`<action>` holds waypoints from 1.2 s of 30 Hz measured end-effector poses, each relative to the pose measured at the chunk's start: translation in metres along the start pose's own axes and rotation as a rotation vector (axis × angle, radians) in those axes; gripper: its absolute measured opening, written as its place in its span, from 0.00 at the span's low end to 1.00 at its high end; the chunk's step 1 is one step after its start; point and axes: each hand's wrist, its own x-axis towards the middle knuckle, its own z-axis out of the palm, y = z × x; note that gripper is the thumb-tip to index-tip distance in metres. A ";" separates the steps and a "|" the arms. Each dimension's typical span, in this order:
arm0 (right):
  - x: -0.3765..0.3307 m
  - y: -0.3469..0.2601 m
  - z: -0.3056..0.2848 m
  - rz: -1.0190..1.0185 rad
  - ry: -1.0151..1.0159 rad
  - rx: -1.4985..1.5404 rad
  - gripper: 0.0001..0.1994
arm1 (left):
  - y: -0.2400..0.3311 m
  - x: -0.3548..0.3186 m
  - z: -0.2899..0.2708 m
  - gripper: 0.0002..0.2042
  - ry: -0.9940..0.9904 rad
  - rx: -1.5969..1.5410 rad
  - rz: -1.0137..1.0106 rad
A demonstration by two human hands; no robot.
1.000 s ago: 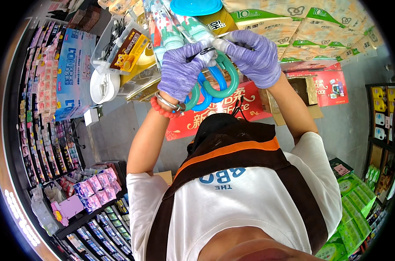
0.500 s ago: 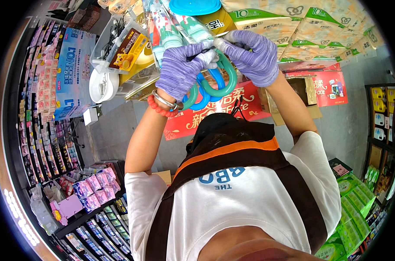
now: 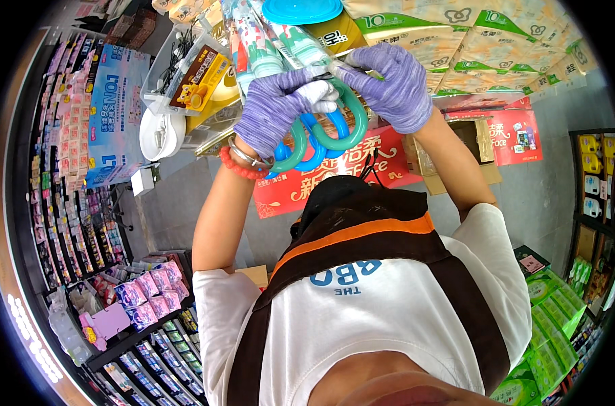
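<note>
While at curved green handles (image 3: 341, 144), left hand (image 3: 275, 111) beside right hand (image 3: 394, 88).

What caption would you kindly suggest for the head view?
Purple knit-gloved left hand and right hand close together at curved, glossy green and blue handles.

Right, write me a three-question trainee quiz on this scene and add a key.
1. True or false: the left hand and the right hand both wear mainly purple gloves.
2. Which arm wears the red bead bracelet?
3. What colours are the curved handles beside the hands? A: red and yellow. B: green and blue. C: black and white.

Key: 1. True. 2. The left. 3. B.
</note>
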 end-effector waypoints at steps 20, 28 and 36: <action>-0.015 0.020 0.012 0.235 -0.170 0.164 0.09 | -0.002 0.001 -0.026 0.13 0.217 0.251 0.111; -0.018 0.016 0.013 0.262 -0.159 0.181 0.10 | -0.010 0.014 -0.012 0.14 0.058 1.026 0.344; -0.017 0.010 0.018 0.520 -0.278 0.217 0.07 | -0.013 0.029 -0.013 0.09 0.053 1.195 0.429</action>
